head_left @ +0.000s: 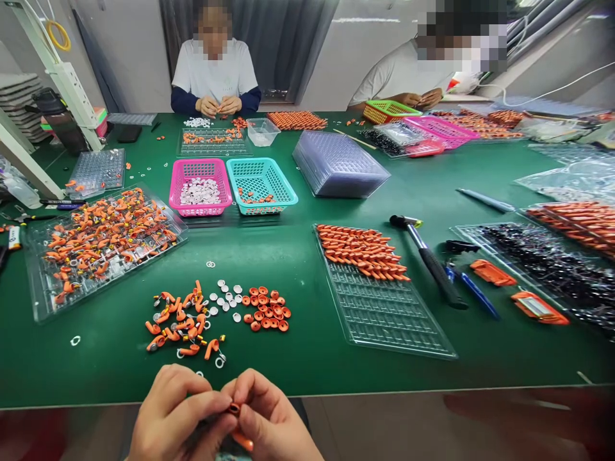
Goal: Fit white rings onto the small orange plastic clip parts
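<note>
At the table's front edge, my left hand (175, 413) and my right hand (271, 413) meet, fingertips pinched together around one orange earbud shell (243, 440). Its stem sticks out below, and a dark round opening faces up between the fingers. Part of the shell is hidden by my fingers. Just beyond my hands lies a loose pile of orange earbud parts (185, 317) with wires and white rings. Beside it are small white discs (225, 298) and a cluster of round orange caps (266, 307).
A clear tray (394, 314) with rows of orange shells lies right of centre, beside a hammer (432, 262). Another tray (41, 301) heaped with parts is on the left. Pink (175, 192) and turquoise (288, 192) baskets stand behind. Two people work across the table.
</note>
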Available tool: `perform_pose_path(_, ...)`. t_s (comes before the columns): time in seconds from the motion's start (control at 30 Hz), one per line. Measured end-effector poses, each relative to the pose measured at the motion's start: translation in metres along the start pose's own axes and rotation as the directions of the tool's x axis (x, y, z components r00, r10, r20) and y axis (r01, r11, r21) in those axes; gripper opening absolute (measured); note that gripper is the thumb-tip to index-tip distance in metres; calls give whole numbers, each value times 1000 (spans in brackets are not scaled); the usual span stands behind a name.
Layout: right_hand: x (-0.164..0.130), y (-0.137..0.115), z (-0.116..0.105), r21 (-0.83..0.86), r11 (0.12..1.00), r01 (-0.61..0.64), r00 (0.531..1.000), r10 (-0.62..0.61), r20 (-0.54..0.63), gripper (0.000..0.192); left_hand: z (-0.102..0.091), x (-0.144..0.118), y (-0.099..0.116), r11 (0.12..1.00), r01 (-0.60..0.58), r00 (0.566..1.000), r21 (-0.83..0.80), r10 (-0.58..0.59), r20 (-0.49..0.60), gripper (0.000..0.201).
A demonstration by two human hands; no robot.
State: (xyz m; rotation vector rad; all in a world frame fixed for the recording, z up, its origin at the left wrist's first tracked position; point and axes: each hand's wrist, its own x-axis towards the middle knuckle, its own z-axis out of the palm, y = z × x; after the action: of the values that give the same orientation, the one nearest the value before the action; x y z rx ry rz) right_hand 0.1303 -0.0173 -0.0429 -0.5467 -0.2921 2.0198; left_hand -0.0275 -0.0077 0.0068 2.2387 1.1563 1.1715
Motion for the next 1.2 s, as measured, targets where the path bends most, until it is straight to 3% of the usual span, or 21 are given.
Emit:
perform_pose_path(0.1,0,-2,-5,-134,986,100,995,-96,37,28,-1,1,0,982,130,991,-135,-125,47,12)
perform_pose_path(0.23,-3,-12,-3,-424,877,227,973,-225,54,23,2,0,-1,852,357,934,-383,-324,150,12)
perform_pose_path(0.33,-5,-19,0,-555,806,206,973,-231,26,24,8,-4,-3,756,455,889,-471,-421,182,14)
perform_pose_path(0.43,-6,-23,3,-591,792,152,985,-174,20,20,11,-7,-6,707,485,870,-514,-451,201,11)
perform_pose_path(0.53,-5,-27,3,-560,822,102,994,-101,33,18,11,-8,-7,733,456,885,-505,-432,172,10)
perform_pose_path(0.77,-4,-33,3,-538,837,96,990,-23,140,19,8,-3,-9,933,233,971,-275,-239,15,12)
perform_pose_path(0.87,-5,-31,2,-521,848,98,988,-22,150,17,8,0,-8,952,182,983,-245,-178,38,11)
perform_pose_path(1.07,-6,-27,-1,-587,761,276,960,-192,203,12,6,4,-2,957,109,990,-268,-81,114,7)
perform_pose_path(1.2,-6,-25,-4,-469,873,131,988,-79,129,15,6,1,-5,948,130,988,-292,-98,122,10)
